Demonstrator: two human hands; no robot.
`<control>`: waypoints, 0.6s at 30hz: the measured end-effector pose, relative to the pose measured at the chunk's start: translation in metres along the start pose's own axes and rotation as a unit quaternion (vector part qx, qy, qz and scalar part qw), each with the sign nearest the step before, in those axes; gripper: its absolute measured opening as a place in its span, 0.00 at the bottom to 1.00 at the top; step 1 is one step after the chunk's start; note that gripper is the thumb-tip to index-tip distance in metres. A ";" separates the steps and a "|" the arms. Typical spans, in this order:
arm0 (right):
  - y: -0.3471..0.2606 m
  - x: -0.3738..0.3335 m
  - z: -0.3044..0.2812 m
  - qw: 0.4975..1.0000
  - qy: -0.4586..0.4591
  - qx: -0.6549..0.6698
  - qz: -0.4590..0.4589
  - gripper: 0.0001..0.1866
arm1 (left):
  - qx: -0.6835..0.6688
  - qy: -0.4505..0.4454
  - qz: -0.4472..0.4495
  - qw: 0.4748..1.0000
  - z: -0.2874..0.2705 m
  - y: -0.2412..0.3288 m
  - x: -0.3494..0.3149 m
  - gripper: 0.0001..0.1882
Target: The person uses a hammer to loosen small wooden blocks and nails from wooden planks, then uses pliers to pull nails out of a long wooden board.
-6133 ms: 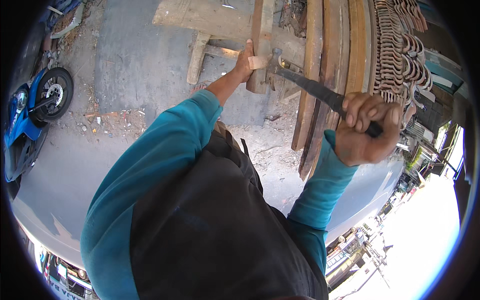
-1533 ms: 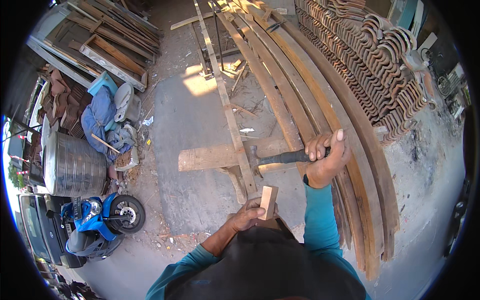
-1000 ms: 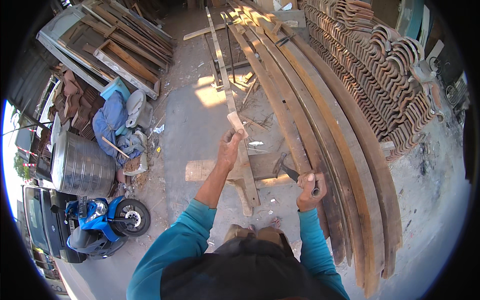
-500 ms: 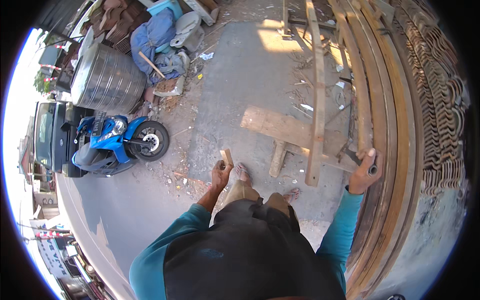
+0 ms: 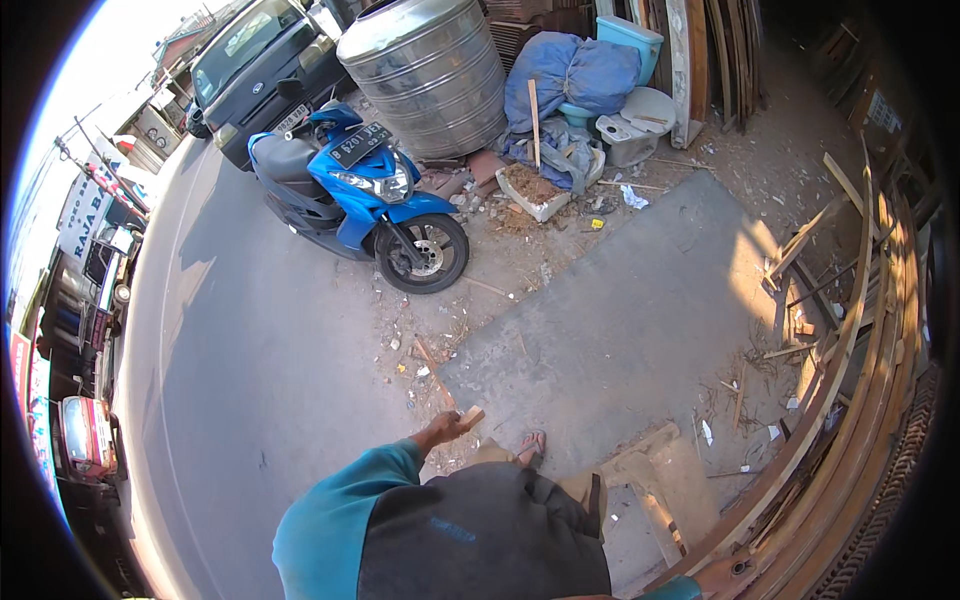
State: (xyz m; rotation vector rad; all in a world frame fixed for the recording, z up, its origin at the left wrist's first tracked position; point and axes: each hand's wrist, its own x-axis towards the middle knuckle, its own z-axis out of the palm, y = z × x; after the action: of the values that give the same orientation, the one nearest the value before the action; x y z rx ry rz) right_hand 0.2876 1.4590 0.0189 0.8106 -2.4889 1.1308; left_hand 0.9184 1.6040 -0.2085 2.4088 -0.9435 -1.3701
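Note:
My left hand (image 5: 437, 432) is closed around a small wooden block (image 5: 472, 415), held out above the ground near my sandalled foot (image 5: 532, 447). At the lower right edge, my right hand (image 5: 716, 576) is closed on a tool with a round, hollow tube end (image 5: 740, 567); the rest of this tool is hidden. That hand is over or against long wooden beams (image 5: 830, 510), and I cannot tell if it touches them. A low wooden bench (image 5: 690, 490) stands between my legs and the beams.
Ahead to the left, a blue motorbike (image 5: 350, 190) is parked before a dark vehicle (image 5: 262, 80). Beyond it are a ribbed metal tank (image 5: 430, 80), a blue bundle (image 5: 570, 75) and a toilet bowl (image 5: 635, 125). Wood scraps and litter lie around a dark ground slab (image 5: 610, 310).
My view has swung left, toward the road and motorbike. The block stays in my left hand. My right hand, still on the tool, now sits at the lower right edge.

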 end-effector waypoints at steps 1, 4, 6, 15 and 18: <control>-0.006 -0.005 0.013 1.000 -0.004 0.010 -0.007 0.26 | -0.010 0.008 -0.002 1.000 -0.005 0.007 0.012 0.28; -0.023 -0.024 0.057 0.956 -0.115 -0.240 -0.124 0.27 | 0.014 0.071 0.011 0.997 -0.010 0.031 0.036 0.28; 0.043 -0.032 0.136 0.957 -0.133 -0.207 -0.157 0.26 | -0.033 0.027 0.000 0.999 -0.017 0.077 0.046 0.28; 0.031 -0.006 0.152 0.937 -0.219 -0.201 -0.183 0.25 | 0.015 0.046 0.027 0.998 -0.020 0.168 0.131 0.28; -0.013 0.000 0.163 0.932 -0.236 -0.221 -0.162 0.24 | 0.084 0.019 -0.014 0.996 -0.024 0.205 0.163 0.28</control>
State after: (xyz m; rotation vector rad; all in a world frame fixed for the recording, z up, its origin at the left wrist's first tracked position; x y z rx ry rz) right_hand 0.2908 1.3277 -0.0792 1.4037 -2.6704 0.2579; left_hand 0.9103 1.3416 -0.2110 2.5689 -1.0581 -1.2964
